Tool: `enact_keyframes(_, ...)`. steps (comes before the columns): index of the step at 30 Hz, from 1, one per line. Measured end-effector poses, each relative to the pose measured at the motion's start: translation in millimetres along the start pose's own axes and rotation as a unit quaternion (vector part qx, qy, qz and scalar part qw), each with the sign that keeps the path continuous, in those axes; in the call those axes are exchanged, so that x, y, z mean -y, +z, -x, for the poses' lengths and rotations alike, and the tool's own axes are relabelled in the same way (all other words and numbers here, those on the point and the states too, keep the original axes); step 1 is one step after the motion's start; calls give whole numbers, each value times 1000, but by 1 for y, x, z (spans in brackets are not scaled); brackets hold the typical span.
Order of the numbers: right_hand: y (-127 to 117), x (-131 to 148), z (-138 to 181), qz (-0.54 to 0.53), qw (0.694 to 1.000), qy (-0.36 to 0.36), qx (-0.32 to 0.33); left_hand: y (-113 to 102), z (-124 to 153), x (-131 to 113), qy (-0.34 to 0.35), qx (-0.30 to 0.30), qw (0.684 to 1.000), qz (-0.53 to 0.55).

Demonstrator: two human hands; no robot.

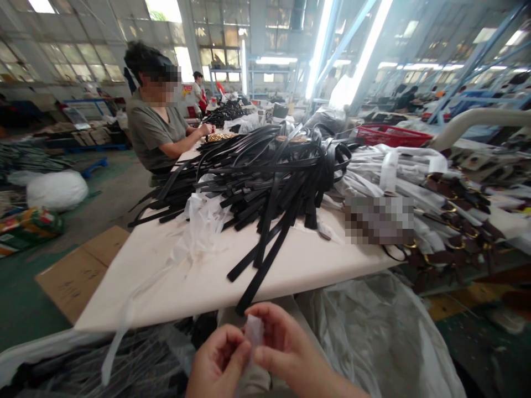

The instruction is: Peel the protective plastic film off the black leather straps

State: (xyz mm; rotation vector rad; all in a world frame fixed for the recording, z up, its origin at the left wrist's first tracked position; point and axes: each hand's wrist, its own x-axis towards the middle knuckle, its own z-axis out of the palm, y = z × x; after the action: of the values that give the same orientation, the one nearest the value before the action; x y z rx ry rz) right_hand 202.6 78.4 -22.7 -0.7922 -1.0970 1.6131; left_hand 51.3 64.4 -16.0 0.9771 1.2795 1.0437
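White and half-transparent, one strip [254, 330] is between the two hands, in front of the near table edge. Left hand [222, 356] pinches it with thumb and forefinger; right hand [286, 342] has its fingers curled at the other side, the thumb near the strip's lower part, and seems to grip it also.

As I judge, this work is somewhere in the middle. On the table [166, 293] lies a big heap of black straps [265, 166], bare as far as I can see, so much seems left. To the right lie many white-wrapped pieces [398, 171] (whether they belong to the same work, I cannot tell), and these look done.

Now the count: one strip in the hands, two hands holding it, one heap of straps, too tangled for counting singly. Three strap ends reach forward to the near edge. Of loose wrap [203, 215] there is one crumpled bunch, with one tail hanging over the edge. One red basket [392, 134] stands behind.
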Motion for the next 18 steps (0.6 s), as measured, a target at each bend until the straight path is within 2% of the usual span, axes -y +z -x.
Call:
enact_keyframes(2,0,-7,-2,15,999,8,-31,0,1,-2,34,-37,998,-31)
enact_keyframes(5,0,-14,-3,162,982,-31,-90,-2,1,0,66,-43,996,-39)
enact_keyframes(7,1,-13,-3,274,954,-77,-91,-4,-1,3,123,-36,990,-66)
enact_keyframes(10,0,-2,-8,362,921,-144,-31,-9,-6,-1,203,-63,970,-118)
enact_keyframes(12,-5,12,-16,399,899,-180,15,-14,-10,-10,219,-90,962,-132)
enact_keyframes(13,-10,18,-23,431,879,-200,29,-17,-13,-16,222,-99,960,-138)
enact_keyframes(16,-29,32,-46,541,794,-273,54,-25,-24,-30,222,-100,958,-152)
enact_keyframes(18,-40,36,-60,555,767,-311,82,-30,-32,-35,212,-82,959,-168)
